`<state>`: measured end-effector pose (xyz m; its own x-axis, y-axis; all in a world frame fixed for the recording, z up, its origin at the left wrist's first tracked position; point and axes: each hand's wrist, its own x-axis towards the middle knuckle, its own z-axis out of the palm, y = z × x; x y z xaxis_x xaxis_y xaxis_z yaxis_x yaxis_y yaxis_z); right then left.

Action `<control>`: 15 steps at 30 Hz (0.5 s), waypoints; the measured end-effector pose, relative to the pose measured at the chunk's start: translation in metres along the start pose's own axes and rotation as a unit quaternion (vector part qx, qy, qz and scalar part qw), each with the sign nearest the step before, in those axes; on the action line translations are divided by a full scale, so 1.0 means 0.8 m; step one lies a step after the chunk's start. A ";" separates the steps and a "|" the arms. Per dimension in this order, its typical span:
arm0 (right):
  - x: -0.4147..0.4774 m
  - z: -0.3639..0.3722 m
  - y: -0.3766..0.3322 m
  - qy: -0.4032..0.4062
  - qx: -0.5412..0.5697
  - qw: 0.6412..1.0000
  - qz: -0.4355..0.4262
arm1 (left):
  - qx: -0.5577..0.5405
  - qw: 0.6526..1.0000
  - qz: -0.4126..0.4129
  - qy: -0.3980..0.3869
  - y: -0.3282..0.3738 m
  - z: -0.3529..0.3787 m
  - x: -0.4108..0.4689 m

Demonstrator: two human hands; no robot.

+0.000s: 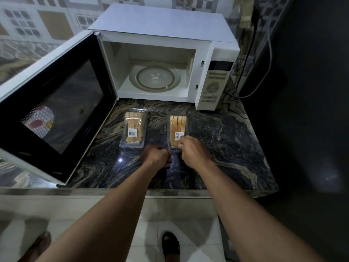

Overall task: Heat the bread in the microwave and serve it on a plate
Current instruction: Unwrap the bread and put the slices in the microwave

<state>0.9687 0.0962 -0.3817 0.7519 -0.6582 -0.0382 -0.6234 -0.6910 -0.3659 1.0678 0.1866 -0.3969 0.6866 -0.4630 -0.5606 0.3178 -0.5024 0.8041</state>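
Note:
Two clear packs of sliced bread lie side by side on the dark marble counter (226,140). The left bread pack (133,129) lies untouched. Both hands pinch the near end of the right bread pack (177,127): my left hand (157,156) at its near left corner, my right hand (191,150) on its near edge by the barcode label. Behind them stands a white microwave (162,31) with its door (56,103) swung wide open to the left. Its glass turntable (154,77) is bare. No plate is in view.
The open door juts out over the counter's left half, close to my left forearm. A control panel (213,86) sits at the microwave's right. Cables (268,59) hang beside a dark wall on the right. Patterned tiles back the counter; my feet stand on white floor tiles below.

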 end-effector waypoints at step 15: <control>-0.002 -0.026 -0.004 0.119 0.026 0.991 -0.056 | 0.164 0.985 0.058 0.009 0.013 -0.012 -0.003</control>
<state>0.9654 0.0931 -0.3615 0.7404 -0.6339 0.2235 -0.5217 -0.7517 -0.4035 1.0758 0.1897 -0.3848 0.7181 -0.5194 -0.4632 0.0108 -0.6572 0.7537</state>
